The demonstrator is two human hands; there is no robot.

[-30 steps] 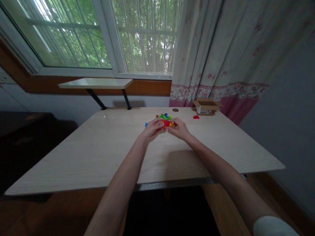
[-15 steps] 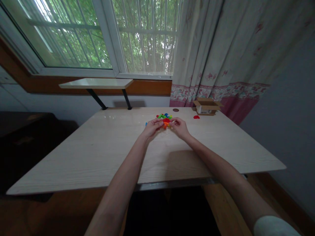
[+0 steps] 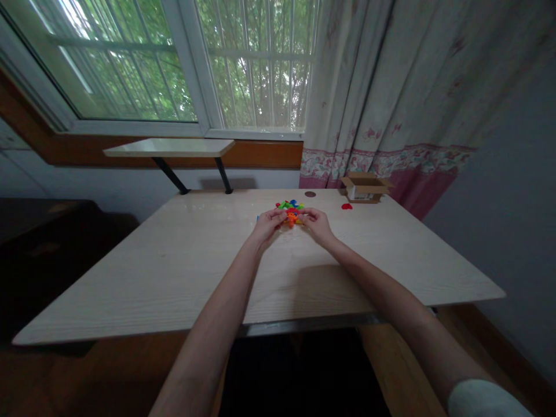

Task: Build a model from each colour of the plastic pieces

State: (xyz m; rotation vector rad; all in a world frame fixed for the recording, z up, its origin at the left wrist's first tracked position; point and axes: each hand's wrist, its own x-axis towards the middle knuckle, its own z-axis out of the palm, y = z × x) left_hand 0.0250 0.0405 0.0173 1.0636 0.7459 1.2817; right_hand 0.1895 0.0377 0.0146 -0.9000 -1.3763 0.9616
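Note:
Between my two hands, just above the table, is a small orange plastic piece with a red piece against its far side. My left hand is closed, with thumb and fingertips pinching the left edge of these pieces. On the other side, my right hand pinches the right edge. Their exact shape and how they join are too small to make out. A heap of small green, blue, yellow and red plastic pieces lies right behind, partly hidden by my hands.
A pale wooden table carries everything. An open cardboard box stands at the back right, with a loose red piece before it. A round brown disc is set near the back edge. A raised shelf stands back left.
The red piece has tipped so that less of its face shows, and more of the orange piece is visible. Both hands have stayed nearly in place.

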